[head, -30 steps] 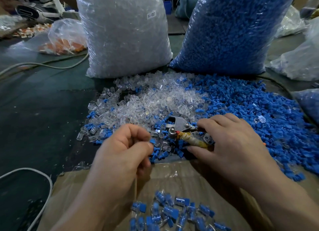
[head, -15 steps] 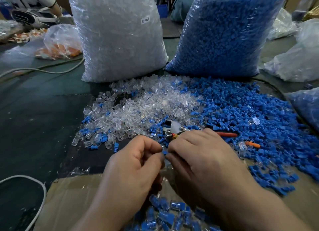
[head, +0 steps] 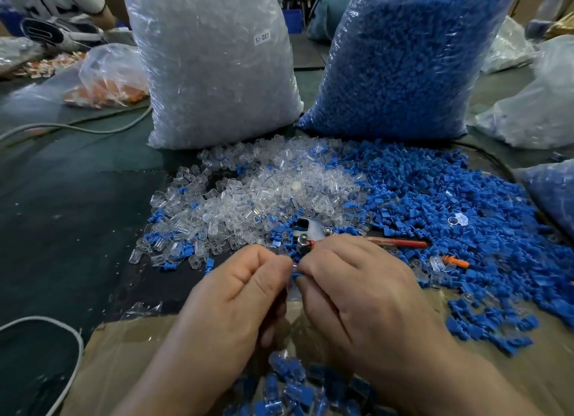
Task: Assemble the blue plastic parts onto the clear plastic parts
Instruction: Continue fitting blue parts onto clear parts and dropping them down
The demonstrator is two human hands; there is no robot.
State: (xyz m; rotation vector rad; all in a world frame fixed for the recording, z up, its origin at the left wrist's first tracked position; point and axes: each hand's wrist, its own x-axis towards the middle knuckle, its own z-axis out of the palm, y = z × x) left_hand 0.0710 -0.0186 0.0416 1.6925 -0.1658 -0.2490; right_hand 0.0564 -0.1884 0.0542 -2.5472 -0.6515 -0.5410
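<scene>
Left hand [head: 239, 294] and right hand [head: 357, 288] knuckles-up, fingertips meeting; both pinch one small blue part [head: 295, 275] between them; clear part not discernible in grip; loose clear parts [head: 264, 195] and blue parts [head: 450, 198] piled beyond.

A dark green bench [head: 71, 198] fills the scene, dusty and flecked with pale scraps. A flattened sheet of brown cardboard [head: 124, 353] lies over its near edge. A grey cable [head: 93, 129] trails across the left side, and a white cord [head: 62, 331] loops at the near left corner. Crumpled clear plastic bags [head: 534, 111] sit at the far right. The light is dim and even
</scene>
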